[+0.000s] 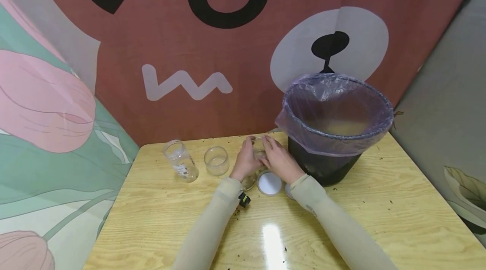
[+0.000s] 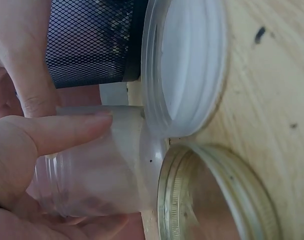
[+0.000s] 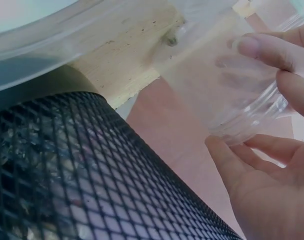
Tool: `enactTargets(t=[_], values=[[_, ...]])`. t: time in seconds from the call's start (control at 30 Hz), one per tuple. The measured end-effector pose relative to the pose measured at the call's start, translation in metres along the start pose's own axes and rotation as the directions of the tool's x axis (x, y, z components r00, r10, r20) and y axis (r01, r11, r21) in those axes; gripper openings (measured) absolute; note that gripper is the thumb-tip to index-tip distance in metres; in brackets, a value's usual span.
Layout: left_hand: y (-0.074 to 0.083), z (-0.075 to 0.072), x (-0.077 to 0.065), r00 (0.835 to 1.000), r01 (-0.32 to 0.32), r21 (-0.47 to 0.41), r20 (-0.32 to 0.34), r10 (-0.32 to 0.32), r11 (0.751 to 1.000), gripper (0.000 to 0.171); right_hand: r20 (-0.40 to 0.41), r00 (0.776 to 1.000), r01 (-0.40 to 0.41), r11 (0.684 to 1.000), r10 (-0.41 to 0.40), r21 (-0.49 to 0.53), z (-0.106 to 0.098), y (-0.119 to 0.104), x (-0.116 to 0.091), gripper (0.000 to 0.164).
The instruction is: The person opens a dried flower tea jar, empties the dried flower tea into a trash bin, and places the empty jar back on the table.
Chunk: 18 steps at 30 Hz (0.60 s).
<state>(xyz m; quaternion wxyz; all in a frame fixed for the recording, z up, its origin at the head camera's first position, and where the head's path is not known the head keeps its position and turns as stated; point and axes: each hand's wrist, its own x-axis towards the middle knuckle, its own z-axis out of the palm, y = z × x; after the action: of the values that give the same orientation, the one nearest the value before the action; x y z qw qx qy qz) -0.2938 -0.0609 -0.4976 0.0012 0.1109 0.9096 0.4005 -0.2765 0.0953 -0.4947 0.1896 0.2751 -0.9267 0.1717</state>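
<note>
Both hands are at a clear plastic jar (image 1: 260, 144) near the back edge of the wooden table. My left hand (image 1: 246, 160) holds it from the left, and my right hand (image 1: 282, 161) has its fingers around it from the right. In the left wrist view the see-through jar (image 2: 104, 175) shows ridged threads at its mouth, with a thumb laid along its side. Close by are a round white lid with a clear rim (image 2: 192, 65) and a gold metal screw ring (image 2: 219, 192). A second white disc (image 1: 290, 192) is partly hidden by the right forearm.
A black mesh bin (image 1: 322, 164) with a purple liner stands just right of the right hand. To the left are a short clear jar (image 1: 216, 161) and a taller clear container with a label (image 1: 181, 163). Dark crumbs dot the table (image 1: 163, 219); a printed cloth (image 1: 182, 42) hangs behind.
</note>
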Motion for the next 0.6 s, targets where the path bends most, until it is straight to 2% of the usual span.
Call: enactTargets(t=[0.23, 0.6], values=[[-0.0018, -0.0003, -0.0003, 1.000, -0.019, 0.015, -0.006, 0.019, 1.000, 0.088, 0.023, 0.999, -0.035, 0.999, 0.035, 0.010, -0.0011, -0.0016, 0.0012, 0.072], [-0.0066, -0.0010, 0.0012, 0.999, 0.012, 0.015, 0.034, -0.012, 1.000, 0.094, 0.007, 1.000, -0.014, 0.999, 0.014, -0.033, 0.0026, -0.0015, 0.0019, 0.076]])
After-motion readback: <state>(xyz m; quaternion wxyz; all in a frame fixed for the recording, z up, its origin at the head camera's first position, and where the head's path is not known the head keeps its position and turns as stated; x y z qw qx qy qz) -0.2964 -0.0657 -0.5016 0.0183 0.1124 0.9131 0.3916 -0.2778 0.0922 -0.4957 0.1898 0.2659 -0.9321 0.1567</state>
